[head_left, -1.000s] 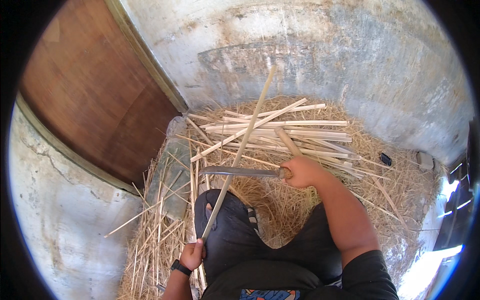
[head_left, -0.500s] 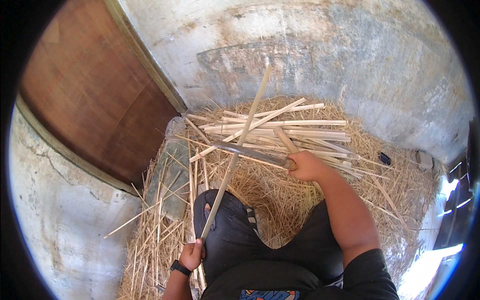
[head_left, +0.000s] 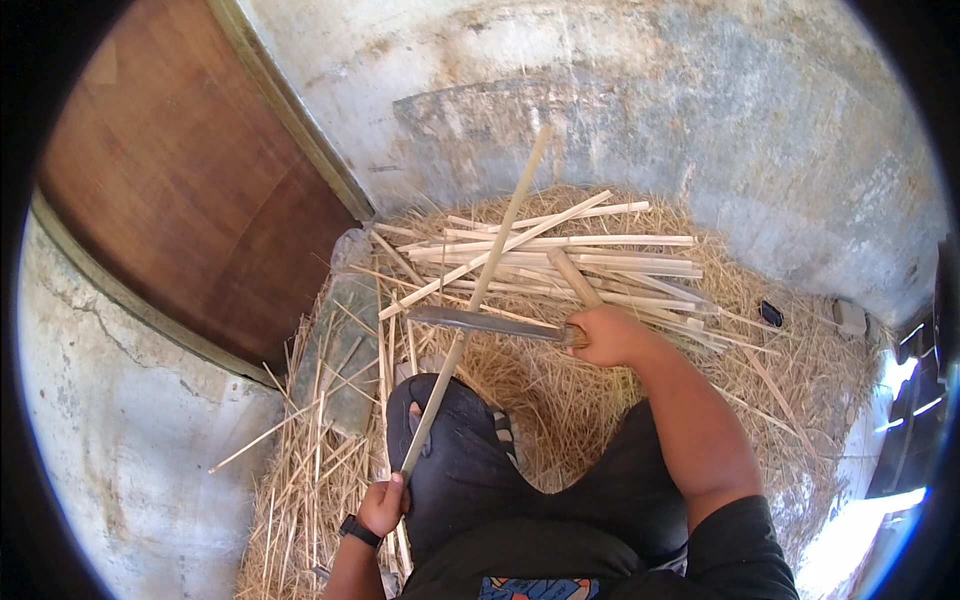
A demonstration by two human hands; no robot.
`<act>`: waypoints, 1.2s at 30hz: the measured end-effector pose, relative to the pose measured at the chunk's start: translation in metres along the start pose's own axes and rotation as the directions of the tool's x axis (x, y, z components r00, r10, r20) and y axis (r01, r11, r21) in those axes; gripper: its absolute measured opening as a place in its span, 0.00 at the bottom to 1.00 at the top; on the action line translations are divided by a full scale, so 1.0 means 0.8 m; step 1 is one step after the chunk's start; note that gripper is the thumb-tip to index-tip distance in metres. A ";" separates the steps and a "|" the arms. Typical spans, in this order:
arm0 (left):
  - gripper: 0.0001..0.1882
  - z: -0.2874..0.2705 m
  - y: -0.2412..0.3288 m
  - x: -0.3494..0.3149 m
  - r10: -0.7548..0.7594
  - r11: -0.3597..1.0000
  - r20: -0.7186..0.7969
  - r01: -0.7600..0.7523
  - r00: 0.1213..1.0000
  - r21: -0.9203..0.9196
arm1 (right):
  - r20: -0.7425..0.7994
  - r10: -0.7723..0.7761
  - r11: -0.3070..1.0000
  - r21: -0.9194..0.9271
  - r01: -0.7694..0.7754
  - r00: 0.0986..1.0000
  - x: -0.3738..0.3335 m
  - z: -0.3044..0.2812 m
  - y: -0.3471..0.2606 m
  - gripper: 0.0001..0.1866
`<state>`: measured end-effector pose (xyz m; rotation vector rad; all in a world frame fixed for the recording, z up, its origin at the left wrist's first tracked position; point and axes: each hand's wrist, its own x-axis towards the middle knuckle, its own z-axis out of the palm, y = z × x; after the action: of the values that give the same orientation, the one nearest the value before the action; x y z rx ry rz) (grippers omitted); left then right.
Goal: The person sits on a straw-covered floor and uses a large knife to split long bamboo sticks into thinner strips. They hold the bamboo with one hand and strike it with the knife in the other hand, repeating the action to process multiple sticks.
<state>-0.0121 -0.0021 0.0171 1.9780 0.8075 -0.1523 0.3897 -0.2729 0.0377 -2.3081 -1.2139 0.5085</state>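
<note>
My left hand [head_left: 382,505] is closed around the lower end of a long bamboo strip [head_left: 440,395]. The strip slants up and away past my left knee, its far end over the pile. A machete [head_left: 500,325] with a short wooden handle is gripped in my right hand [head_left: 606,336]. Its dark blade lies crosswise over the strip, near the strip's middle; whether the edge bites into it I cannot tell. Just behind my right hand a thicker wooden stick [head_left: 572,276] shows, its lower part hidden by the hand.
A pile of split bamboo strips [head_left: 600,245] lies on straw-like shavings [head_left: 560,420] by the stained wall [head_left: 650,110]. Thin slivers surround a grey slab [head_left: 345,385] at left, below a brown wooden panel [head_left: 200,190]. A small black object [head_left: 770,314] lies at right.
The machete has come down the bamboo strip toward me, its blade now more level. My right hand has shifted slightly left. My left hand keeps its hold and place.
</note>
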 end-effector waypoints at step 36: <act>0.34 0.016 0.028 -0.018 0.125 0.953 -0.162 -0.073 0.979 0.296 | -0.110 0.082 0.997 -0.006 -0.083 0.991 -0.002 -0.017 0.018 0.20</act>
<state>-0.0073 -0.0270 0.0328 2.3299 0.8352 -0.0333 0.4057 -0.2848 0.0404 -2.3697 -1.0761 0.3988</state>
